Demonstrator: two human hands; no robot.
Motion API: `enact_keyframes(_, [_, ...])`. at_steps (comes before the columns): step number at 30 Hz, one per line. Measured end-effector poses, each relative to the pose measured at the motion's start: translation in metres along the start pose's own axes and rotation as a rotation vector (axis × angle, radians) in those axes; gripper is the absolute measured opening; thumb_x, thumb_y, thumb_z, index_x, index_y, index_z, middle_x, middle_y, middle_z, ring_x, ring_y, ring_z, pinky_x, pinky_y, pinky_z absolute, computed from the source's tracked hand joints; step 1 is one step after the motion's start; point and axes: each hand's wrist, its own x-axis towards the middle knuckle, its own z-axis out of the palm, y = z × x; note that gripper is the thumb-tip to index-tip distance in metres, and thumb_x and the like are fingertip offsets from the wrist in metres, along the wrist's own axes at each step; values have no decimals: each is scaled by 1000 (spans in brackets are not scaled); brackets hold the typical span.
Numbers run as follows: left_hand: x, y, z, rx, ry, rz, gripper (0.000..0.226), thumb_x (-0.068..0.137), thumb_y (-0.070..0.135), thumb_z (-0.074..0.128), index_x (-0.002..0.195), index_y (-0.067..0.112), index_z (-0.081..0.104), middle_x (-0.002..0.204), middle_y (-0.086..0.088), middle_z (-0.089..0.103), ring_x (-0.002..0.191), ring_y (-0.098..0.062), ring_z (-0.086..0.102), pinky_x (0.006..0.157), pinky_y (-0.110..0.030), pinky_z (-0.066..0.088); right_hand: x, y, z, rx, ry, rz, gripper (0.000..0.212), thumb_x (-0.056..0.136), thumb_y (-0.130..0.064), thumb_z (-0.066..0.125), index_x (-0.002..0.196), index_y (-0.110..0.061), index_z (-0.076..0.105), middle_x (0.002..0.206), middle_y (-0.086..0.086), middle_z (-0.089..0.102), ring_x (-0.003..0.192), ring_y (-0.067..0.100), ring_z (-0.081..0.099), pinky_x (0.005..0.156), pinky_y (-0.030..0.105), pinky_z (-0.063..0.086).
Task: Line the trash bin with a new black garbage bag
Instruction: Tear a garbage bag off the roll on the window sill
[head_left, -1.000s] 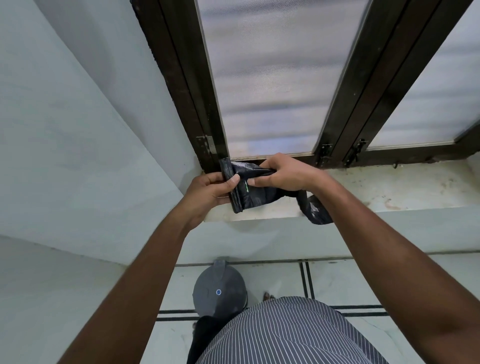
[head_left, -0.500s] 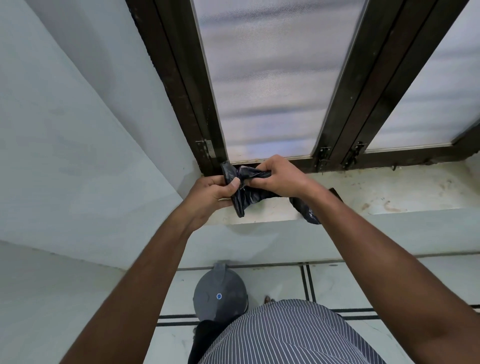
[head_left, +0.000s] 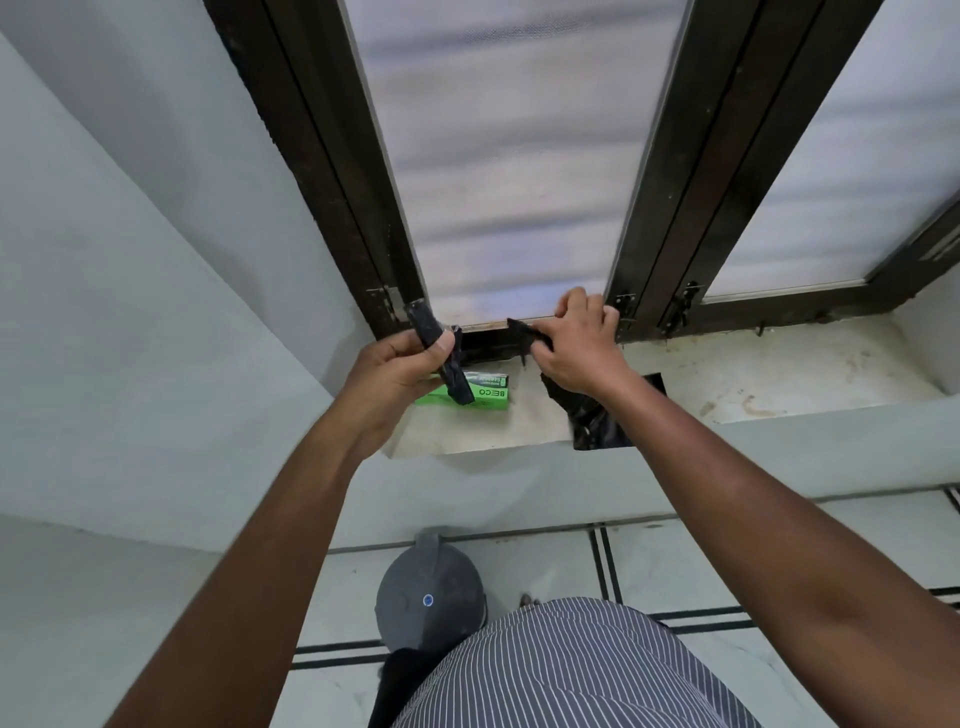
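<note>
My left hand (head_left: 395, 371) grips a black roll of garbage bags (head_left: 439, 353) over the window sill. To its right, my right hand (head_left: 576, 348) holds one black garbage bag (head_left: 592, 415), which hangs from the hand over the sill's front edge. The roll and the bag are apart, with a gap between them. On the floor below, close to my body, stands the grey trash bin (head_left: 428, 597) with its round lid shut.
A green box (head_left: 485, 397) lies on the stained sill (head_left: 753, 384) behind my left hand. A dark-framed window (head_left: 519, 171) rises above the sill. A white wall is on the left, and a tiled floor (head_left: 675, 566) lies below.
My hands have pulled apart: the bag has come off the roll, the left hand keeping the roll and the right hand taking the bag rightward. The green box has come into view.
</note>
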Motion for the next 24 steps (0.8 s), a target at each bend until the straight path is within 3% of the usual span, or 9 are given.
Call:
enact_keyframes(3, [4, -11, 5, 34, 29, -31, 23, 93, 30, 81, 110, 14, 81, 102, -2, 78, 102, -21, 73, 105, -41, 54, -4, 4, -7, 48, -17, 0, 45, 108, -33, 58, 152, -29, 64, 118, 5, 51, 119, 32, 57, 104, 47, 45])
enact_keyframes(6, [6, -16, 9, -59, 70, -59, 26, 90, 17, 84, 112, 6, 76, 99, -11, 75, 94, -24, 74, 102, -41, 60, -14, -1, -11, 226, -50, 83, 77, 105, -36, 67, 171, -18, 33, 148, 11, 49, 137, 30, 55, 111, 48, 51])
enact_keyframes(8, [5, -18, 11, -86, 62, -65, 29, 90, 12, 84, 117, 5, 75, 109, -14, 78, 105, -30, 78, 100, -40, 61, -23, -7, -9, 269, 66, 82, 66, 106, -37, 65, 164, -11, 43, 145, 11, 53, 136, 28, 54, 112, 44, 50])
enact_keyframes(10, [5, -19, 13, -81, 53, -67, 33, 90, 13, 84, 120, 4, 75, 115, -16, 80, 109, -30, 78, 101, -39, 60, -33, -20, -9, 477, 86, 146, 47, 109, -50, 59, 130, -9, 71, 120, 10, 71, 114, 28, 68, 100, 46, 58])
enact_keyframes(12, [6, -19, 14, -76, 52, -81, 35, 90, 15, 84, 122, 3, 74, 118, -21, 78, 110, -30, 78, 104, -41, 59, -42, -35, -14, 979, -202, 309, 70, 107, -69, 51, 111, -5, 79, 107, 14, 80, 92, 28, 76, 92, 52, 65])
enact_keyframes(15, [7, -21, 11, -28, 17, -69, 31, 89, 21, 86, 115, 7, 78, 116, -18, 79, 111, -31, 76, 106, -46, 58, -54, -42, -17, 1494, -622, 333, 86, 99, -79, 54, 128, -1, 76, 125, 18, 79, 99, 30, 76, 99, 48, 63])
enact_keyframes(18, [6, -21, 8, 34, -5, -63, 24, 89, 18, 85, 108, 6, 79, 111, -16, 80, 102, -31, 78, 94, -40, 64, -57, -42, -16, 1640, -630, 206, 62, 100, -54, 75, 137, -3, 70, 129, 19, 73, 104, 30, 74, 101, 44, 62])
enact_keyframes(21, [3, -20, 4, 81, -8, -56, 26, 89, 19, 85, 111, 5, 79, 109, -14, 81, 98, -33, 80, 80, -30, 65, -51, -40, -10, 1709, -563, 154, 23, 105, -22, 74, 126, -13, 72, 118, 13, 73, 96, 27, 74, 94, 41, 65])
enact_keyframes(24, [1, -21, -2, 75, 18, -51, 27, 90, 18, 84, 114, 6, 79, 108, -13, 81, 97, -34, 81, 81, -32, 66, -46, -41, -9, 1661, -448, 145, 16, 102, -9, 77, 116, -17, 76, 109, 10, 73, 87, 24, 76, 89, 41, 66])
